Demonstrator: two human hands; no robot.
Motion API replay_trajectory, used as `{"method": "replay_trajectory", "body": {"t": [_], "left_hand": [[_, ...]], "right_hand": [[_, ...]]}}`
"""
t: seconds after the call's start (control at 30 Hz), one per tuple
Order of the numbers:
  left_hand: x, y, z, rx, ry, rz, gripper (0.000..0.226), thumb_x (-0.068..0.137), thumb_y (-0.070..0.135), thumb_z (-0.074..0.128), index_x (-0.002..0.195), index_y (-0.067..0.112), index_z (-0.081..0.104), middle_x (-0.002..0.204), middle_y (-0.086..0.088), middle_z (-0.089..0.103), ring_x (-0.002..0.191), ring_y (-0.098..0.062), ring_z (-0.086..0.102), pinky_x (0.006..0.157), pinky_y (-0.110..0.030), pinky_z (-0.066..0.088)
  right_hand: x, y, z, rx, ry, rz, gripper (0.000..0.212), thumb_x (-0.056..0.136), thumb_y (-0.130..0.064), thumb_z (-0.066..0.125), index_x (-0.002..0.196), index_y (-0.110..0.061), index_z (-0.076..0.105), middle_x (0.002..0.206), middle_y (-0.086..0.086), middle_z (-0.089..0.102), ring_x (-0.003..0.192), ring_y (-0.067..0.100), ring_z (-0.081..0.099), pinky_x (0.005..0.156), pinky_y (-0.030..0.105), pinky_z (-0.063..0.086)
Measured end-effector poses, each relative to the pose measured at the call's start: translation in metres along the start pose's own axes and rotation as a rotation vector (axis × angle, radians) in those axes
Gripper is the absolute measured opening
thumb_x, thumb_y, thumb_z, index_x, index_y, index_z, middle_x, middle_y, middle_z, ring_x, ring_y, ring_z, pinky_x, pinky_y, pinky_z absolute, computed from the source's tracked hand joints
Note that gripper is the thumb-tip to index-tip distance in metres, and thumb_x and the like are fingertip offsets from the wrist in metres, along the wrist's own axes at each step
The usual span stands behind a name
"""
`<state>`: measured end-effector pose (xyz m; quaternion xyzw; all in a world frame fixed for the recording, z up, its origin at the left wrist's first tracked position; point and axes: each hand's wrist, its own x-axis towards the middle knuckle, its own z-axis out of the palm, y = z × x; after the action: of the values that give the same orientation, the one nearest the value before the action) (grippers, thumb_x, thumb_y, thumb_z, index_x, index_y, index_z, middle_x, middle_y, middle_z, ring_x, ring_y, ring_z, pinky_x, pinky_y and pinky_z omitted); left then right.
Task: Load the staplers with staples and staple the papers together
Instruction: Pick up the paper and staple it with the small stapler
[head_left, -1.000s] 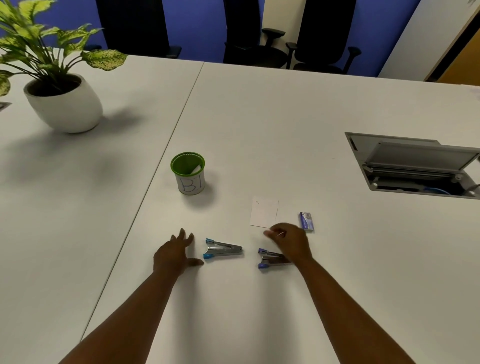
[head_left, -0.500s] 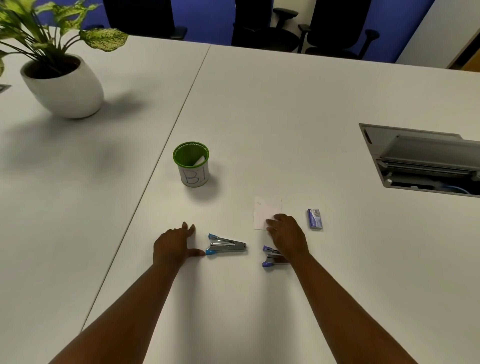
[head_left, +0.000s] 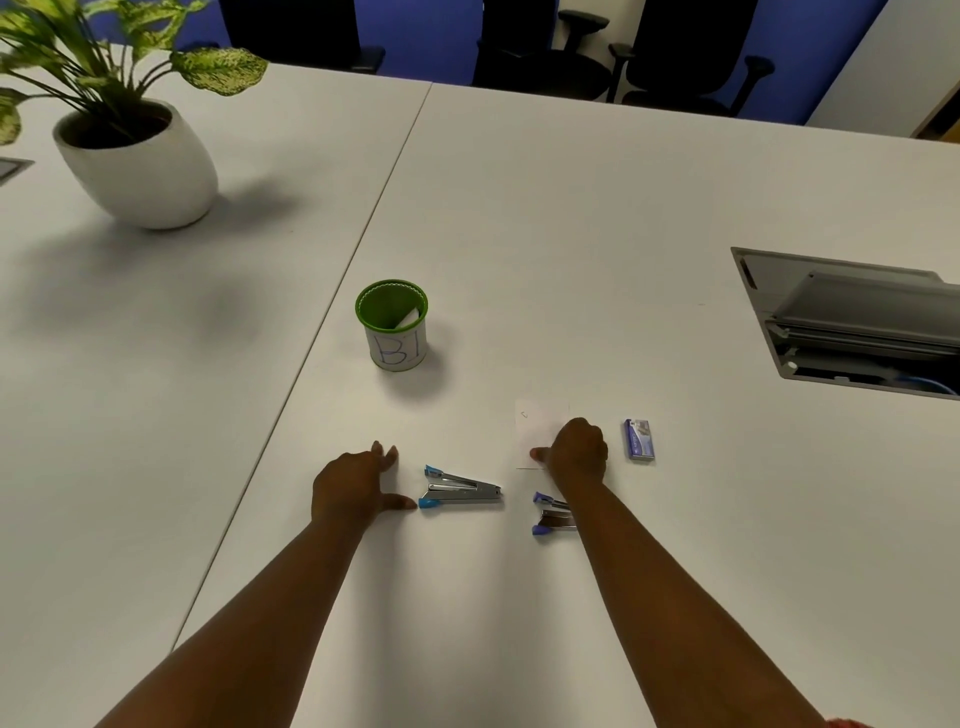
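Two small metal staplers lie on the white table. The light-blue-tipped stapler (head_left: 461, 489) is just right of my left hand (head_left: 358, 486), whose thumb nearly touches its tip; that hand lies flat, fingers apart, holding nothing. The purple-tipped stapler (head_left: 551, 514) lies partly under my right wrist. My right hand (head_left: 576, 449) rests with curled fingers on the small white papers (head_left: 537, 423), covering their near right part. Whether it pinches the papers I cannot tell. A small blue staple box (head_left: 639, 439) lies right of that hand.
A green-rimmed cup (head_left: 392, 325) marked "B1", with a paper scrap inside, stands behind the staplers. A potted plant (head_left: 137, 156) is at the far left. An open cable hatch (head_left: 852, 322) is set into the table at the right. Office chairs (head_left: 545, 47) stand beyond the far edge.
My right hand slid forward off the purple-tipped stapler onto the papers. My left hand stayed beside the light-blue-tipped stapler. The head view shifted slightly.
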<state>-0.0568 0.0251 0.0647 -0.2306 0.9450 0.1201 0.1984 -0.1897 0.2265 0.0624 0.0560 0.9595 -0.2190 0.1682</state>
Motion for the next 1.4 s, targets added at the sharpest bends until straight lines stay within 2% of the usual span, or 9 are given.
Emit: {"method": "replay_trajectory", "body": {"t": [0.43, 0.53, 0.63, 0.83, 0.93, 1.0, 1.13, 1.23, 1.4], "left_hand": [[0.003, -0.002, 0.0, 0.058, -0.044, 0.002, 0.091, 0.074, 0.063, 0.06, 0.147, 0.029, 0.02, 0.153, 0.007, 0.027, 0.133, -0.016, 0.038, 0.101, -0.026, 0.037], [0.001, -0.001, -0.001, 0.074, -0.063, 0.027, 0.09, 0.076, 0.062, 0.058, 0.148, 0.028, 0.016, 0.155, 0.006, 0.023, 0.133, -0.018, 0.037, 0.103, -0.027, 0.035], [-0.002, -0.001, -0.009, 0.034, -0.091, 0.031, 0.084, 0.078, 0.061, 0.057, 0.146, 0.025, 0.023, 0.152, 0.003, 0.03, 0.132, -0.019, 0.039, 0.104, -0.028, 0.034], [-0.011, 0.031, -0.04, -0.746, 0.302, 0.02, 0.039, 0.077, 0.042, 0.07, 0.101, 0.012, 0.069, 0.106, -0.005, 0.071, 0.096, -0.017, 0.065, 0.081, -0.023, 0.044], [-0.033, 0.079, -0.063, -1.237, -0.109, 0.086, 0.024, 0.083, 0.037, 0.063, 0.09, 0.015, 0.067, 0.1, -0.007, 0.07, 0.085, -0.018, 0.066, 0.074, -0.025, 0.052], [-0.044, 0.097, -0.07, -1.304, -0.237, 0.134, 0.022, 0.083, 0.033, 0.064, 0.086, 0.011, 0.066, 0.089, -0.005, 0.068, 0.077, -0.018, 0.066, 0.068, -0.027, 0.056], [-0.057, 0.107, -0.075, -1.354, -0.128, 0.162, 0.01, 0.083, 0.015, 0.066, 0.081, 0.006, 0.063, 0.078, -0.005, 0.064, 0.066, -0.015, 0.063, 0.051, -0.018, 0.053], [-0.066, 0.106, -0.082, -1.339, -0.11, 0.175, 0.008, 0.082, 0.014, 0.067, 0.086, 0.008, 0.065, 0.08, -0.003, 0.066, 0.069, -0.015, 0.063, 0.048, -0.017, 0.052], [-0.078, 0.104, -0.091, -1.271, -0.084, 0.186, 0.017, 0.082, 0.018, 0.068, 0.094, 0.006, 0.064, 0.083, -0.002, 0.065, 0.072, -0.015, 0.063, 0.053, -0.02, 0.052]], "right_hand": [[-0.009, 0.002, -0.005, 0.157, 0.034, -0.006, 0.029, 0.082, -0.018, 0.065, 0.103, 0.001, 0.064, 0.109, 0.016, 0.067, 0.102, 0.032, 0.063, 0.08, 0.032, 0.049], [-0.015, 0.001, -0.016, 0.353, 0.054, 0.014, 0.026, 0.079, -0.017, 0.069, 0.099, -0.001, 0.067, 0.104, 0.016, 0.069, 0.094, 0.032, 0.065, 0.08, 0.029, 0.05], [-0.022, 0.001, -0.031, 0.686, 0.012, 0.127, 0.035, 0.074, -0.015, 0.075, 0.104, -0.002, 0.063, 0.099, 0.013, 0.066, 0.078, 0.029, 0.065, 0.081, 0.04, 0.056], [-0.057, 0.002, -0.057, 1.157, -0.251, 0.118, 0.041, 0.072, -0.001, 0.075, 0.109, -0.002, 0.056, 0.101, 0.012, 0.061, 0.078, 0.019, 0.06, 0.048, 0.019, 0.052], [-0.08, 0.0, -0.064, 1.182, -0.331, 0.047, 0.031, 0.075, -0.002, 0.073, 0.102, -0.006, 0.059, 0.091, 0.006, 0.064, 0.075, 0.015, 0.061, 0.05, 0.017, 0.054], [-0.093, 0.001, -0.065, 1.15, -0.356, -0.002, 0.032, 0.075, -0.004, 0.073, 0.104, -0.007, 0.06, 0.094, 0.007, 0.065, 0.078, 0.017, 0.062, 0.054, 0.02, 0.053], [-0.109, 0.002, -0.074, 1.078, -0.295, -0.049, 0.026, 0.078, -0.014, 0.072, 0.101, -0.01, 0.06, 0.096, 0.008, 0.064, 0.085, 0.023, 0.062, 0.06, 0.024, 0.051], [-0.113, 0.005, -0.089, 1.147, -0.263, -0.1, 0.008, 0.083, -0.012, 0.066, 0.09, -0.012, 0.062, 0.09, 0.006, 0.065, 0.079, 0.018, 0.063, 0.057, 0.021, 0.053], [-0.123, 0.004, -0.108, 1.145, -0.264, -0.205, 0.024, 0.079, 0.001, 0.067, 0.103, -0.001, 0.064, 0.079, 0.005, 0.065, 0.075, 0.02, 0.064, 0.053, 0.017, 0.055]]}}
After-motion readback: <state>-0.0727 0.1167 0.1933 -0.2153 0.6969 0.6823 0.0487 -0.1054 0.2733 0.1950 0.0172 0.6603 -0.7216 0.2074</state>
